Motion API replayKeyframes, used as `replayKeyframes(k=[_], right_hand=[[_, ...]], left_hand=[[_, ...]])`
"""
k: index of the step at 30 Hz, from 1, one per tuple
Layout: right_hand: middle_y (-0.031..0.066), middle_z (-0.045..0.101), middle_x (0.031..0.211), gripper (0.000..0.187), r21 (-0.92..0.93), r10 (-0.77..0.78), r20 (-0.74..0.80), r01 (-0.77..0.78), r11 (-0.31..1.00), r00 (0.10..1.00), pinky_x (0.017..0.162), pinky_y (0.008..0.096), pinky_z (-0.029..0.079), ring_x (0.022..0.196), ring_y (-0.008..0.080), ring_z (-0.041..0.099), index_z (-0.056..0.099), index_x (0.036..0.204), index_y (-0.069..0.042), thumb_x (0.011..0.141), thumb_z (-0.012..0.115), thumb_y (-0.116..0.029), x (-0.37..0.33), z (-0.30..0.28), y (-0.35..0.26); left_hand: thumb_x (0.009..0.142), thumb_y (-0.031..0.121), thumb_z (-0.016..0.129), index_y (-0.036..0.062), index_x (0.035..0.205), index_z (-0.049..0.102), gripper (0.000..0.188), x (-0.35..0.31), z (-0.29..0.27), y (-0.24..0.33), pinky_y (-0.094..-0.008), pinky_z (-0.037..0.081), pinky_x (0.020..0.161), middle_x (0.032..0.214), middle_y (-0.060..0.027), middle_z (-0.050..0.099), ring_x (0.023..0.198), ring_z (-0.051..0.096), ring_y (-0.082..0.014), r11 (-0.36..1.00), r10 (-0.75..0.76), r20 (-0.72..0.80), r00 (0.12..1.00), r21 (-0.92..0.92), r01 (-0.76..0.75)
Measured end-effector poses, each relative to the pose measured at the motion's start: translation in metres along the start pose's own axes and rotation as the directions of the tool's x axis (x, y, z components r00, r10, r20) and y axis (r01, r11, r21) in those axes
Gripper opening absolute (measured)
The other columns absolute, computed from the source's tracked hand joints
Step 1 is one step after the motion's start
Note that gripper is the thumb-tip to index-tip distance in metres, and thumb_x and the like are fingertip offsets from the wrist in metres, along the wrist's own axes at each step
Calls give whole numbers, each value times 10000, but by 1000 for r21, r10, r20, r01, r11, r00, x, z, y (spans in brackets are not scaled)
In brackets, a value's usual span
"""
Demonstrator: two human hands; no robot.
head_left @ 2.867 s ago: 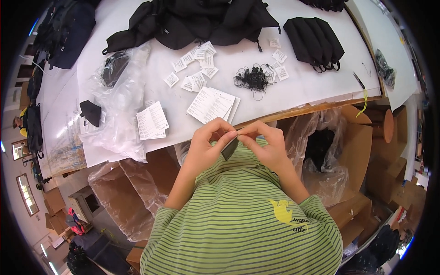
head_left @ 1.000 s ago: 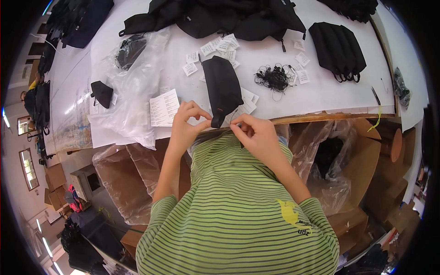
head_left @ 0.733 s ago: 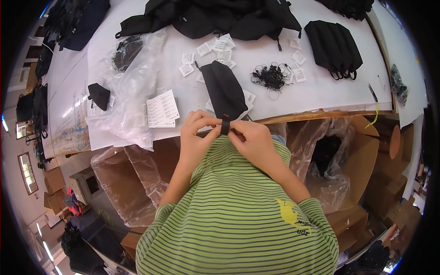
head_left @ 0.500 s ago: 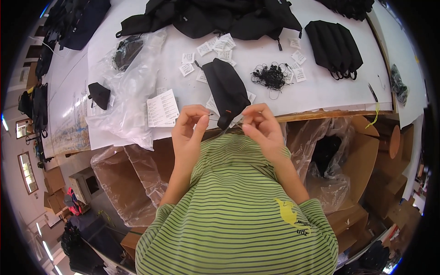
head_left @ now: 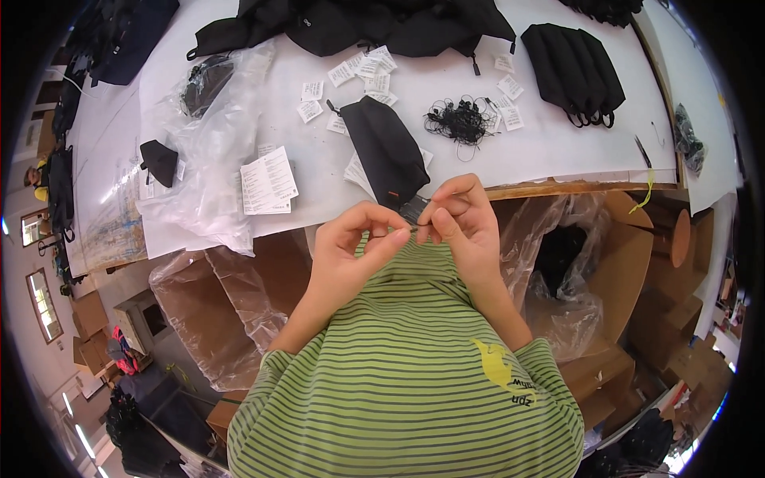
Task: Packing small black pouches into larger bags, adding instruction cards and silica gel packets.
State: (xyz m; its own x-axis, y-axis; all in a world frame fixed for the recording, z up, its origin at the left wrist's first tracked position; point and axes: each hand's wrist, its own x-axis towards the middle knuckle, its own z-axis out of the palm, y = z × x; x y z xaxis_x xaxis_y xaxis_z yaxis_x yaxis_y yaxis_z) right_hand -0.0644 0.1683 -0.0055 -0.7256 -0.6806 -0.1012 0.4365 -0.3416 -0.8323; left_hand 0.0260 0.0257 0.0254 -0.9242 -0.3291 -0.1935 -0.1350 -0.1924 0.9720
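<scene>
A black zippered fabric pouch point(head_left: 386, 147) lies on the table in front of me, its near end with a small orange tab at the table's edge. Just below that end, my left hand point(head_left: 358, 243) and my right hand point(head_left: 464, 231) meet, thumbs and forefingers pinched together. Between their fingertips is a thin black tag string, mostly hidden by the fingers. White printed tags point(head_left: 358, 173) stick out from under the pouch. Beyond its right side sits a tangled heap of black strings point(head_left: 458, 121).
Small white labels point(head_left: 374, 68) are scattered behind the pouch. Black pouches lie in a pile point(head_left: 366, 28) at the back and a stack point(head_left: 572, 76) at right. Clear plastic point(head_left: 211, 183) and white cards point(head_left: 268, 182) lie left. Snips point(head_left: 642, 151) rest near the right edge; lined cartons point(head_left: 629, 279) stand below.
My hands have come together below the pouch's end, the left moving right and nearer to me. The string, stretched between them before, is now bunched at the fingertips.
</scene>
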Motion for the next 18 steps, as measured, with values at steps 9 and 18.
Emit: replayKeyframes(k=[9,18], right_hand=[[-20,514,699,181,-20,-27,-3,27,999,1000,519,179,292,586,25,385,436,1037,-48,925,574,-85,-5,6,2],[-32,489,664,182,-11,-43,-1,43,999,999,505,175,275,566,17,364,435,1042,-46,925,570,-79,-5,9,3]], left_hand=[[793,13,676,8,871,634,88,-2,5,-1,-171,292,568,648,72,416,582,336,-15,996,-30,3,1000,78,30],[786,34,676,18,852,635,79,-2,6,-5,-170,283,554,628,76,405,570,331,-11,992,-3,-21,1000,123,6]])
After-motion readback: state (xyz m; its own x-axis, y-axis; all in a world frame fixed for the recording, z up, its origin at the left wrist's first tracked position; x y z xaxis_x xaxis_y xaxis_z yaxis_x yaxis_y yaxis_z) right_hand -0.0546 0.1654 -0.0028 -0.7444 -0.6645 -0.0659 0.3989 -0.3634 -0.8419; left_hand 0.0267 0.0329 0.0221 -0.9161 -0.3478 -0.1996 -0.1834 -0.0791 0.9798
